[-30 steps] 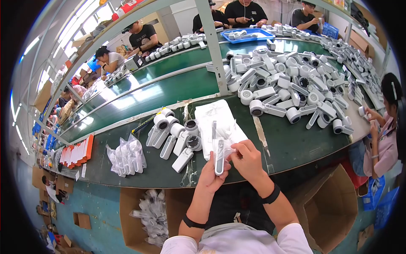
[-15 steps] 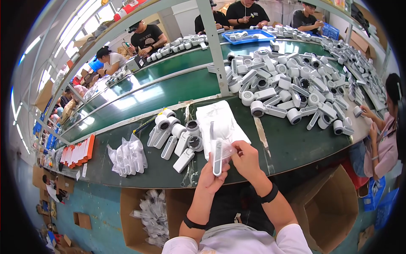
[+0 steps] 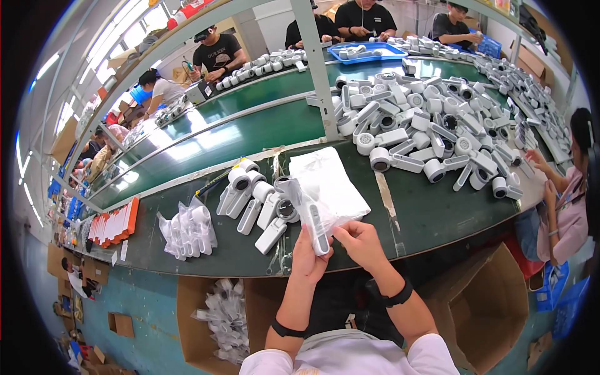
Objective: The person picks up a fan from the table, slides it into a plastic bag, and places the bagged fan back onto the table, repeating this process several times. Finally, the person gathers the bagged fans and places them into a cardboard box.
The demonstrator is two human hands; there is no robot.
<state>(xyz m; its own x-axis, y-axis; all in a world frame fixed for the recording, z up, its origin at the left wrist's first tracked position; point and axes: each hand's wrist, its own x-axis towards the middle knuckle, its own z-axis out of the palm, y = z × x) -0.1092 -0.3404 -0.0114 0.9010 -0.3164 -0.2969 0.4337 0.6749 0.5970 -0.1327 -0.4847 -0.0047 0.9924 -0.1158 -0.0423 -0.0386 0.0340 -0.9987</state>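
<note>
My left hand (image 3: 307,257) is closed round the lower handle of a white device with a grey handle panel (image 3: 314,220), which looks like a small handheld fan. A clear plastic bag (image 3: 328,219) covers at least part of it, and its head points away to the upper left. My right hand (image 3: 360,244) pinches the bag's edge beside the handle. Under and beyond the device lies a stack of thin white bags (image 3: 340,187). Several unbagged devices (image 3: 249,222) rest just left of my hands, and farther left sit several bagged ones (image 3: 189,231).
A large heap of the same devices (image 3: 431,125) covers the right of the green bench (image 3: 369,234). Cardboard boxes (image 3: 484,306) stand below its edge, one holding bagged devices (image 3: 226,322). A metal post (image 3: 323,81) rises ahead. Co-workers sit across and at right.
The device has tilted, its head now up and left with more of the handle showing. My right hand has shifted slightly down, still pinching the bag.
</note>
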